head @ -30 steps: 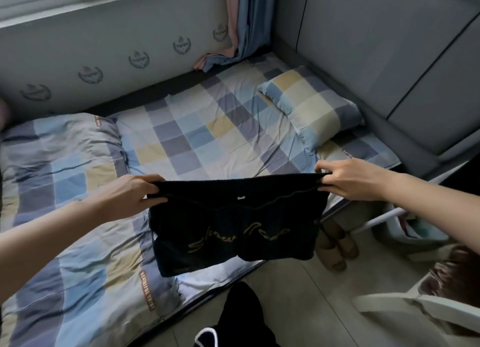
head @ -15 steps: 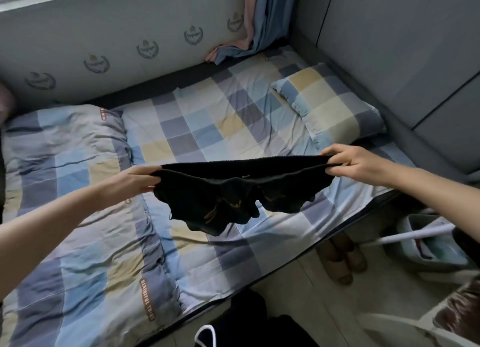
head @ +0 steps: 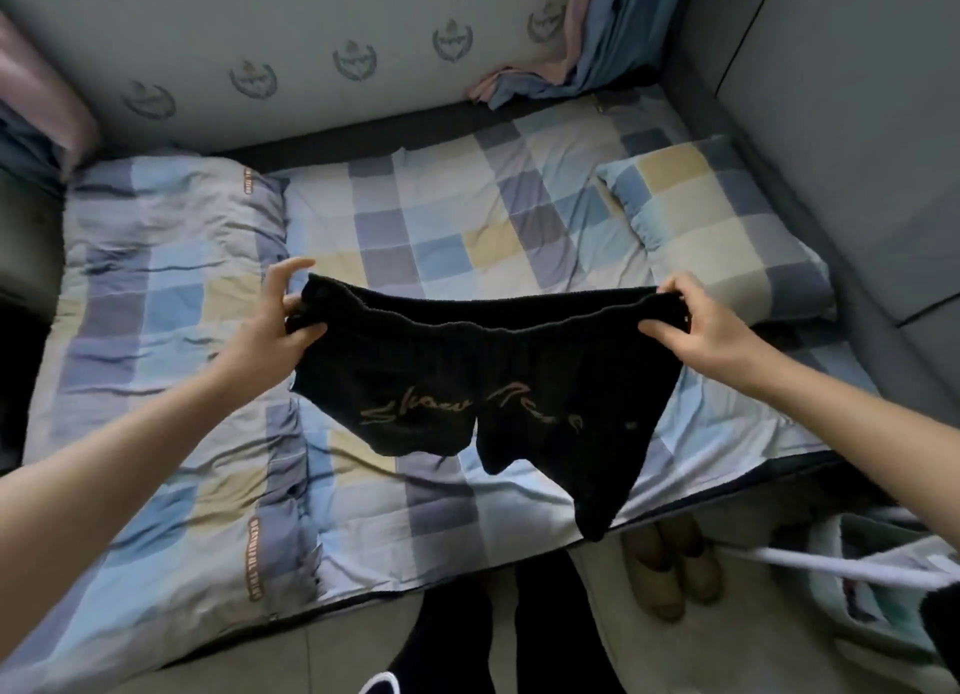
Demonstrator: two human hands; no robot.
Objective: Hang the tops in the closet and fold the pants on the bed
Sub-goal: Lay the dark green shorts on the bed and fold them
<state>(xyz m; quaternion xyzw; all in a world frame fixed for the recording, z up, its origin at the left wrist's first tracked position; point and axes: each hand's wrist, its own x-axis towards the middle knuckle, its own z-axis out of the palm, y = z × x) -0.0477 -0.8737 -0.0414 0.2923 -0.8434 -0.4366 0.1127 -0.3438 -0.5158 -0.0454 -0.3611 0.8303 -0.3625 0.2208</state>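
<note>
We hold black shorts [head: 483, 381] spread over the checked bed [head: 452, 246].
The bed fills a grey padded corner, its pillow [head: 711, 226] at right, slippers [head: 670, 569] on the floor below. Our left hand [head: 275, 319] and right hand [head: 696, 324] each pinch a waistband end, legs hanging.

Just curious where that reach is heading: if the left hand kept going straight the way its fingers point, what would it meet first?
The left hand, gripping the black shorts by the waistband, points up-frame across the checkered bedsheet. Probably it meets the grey padded wall first, though depth is unclear.
</note>
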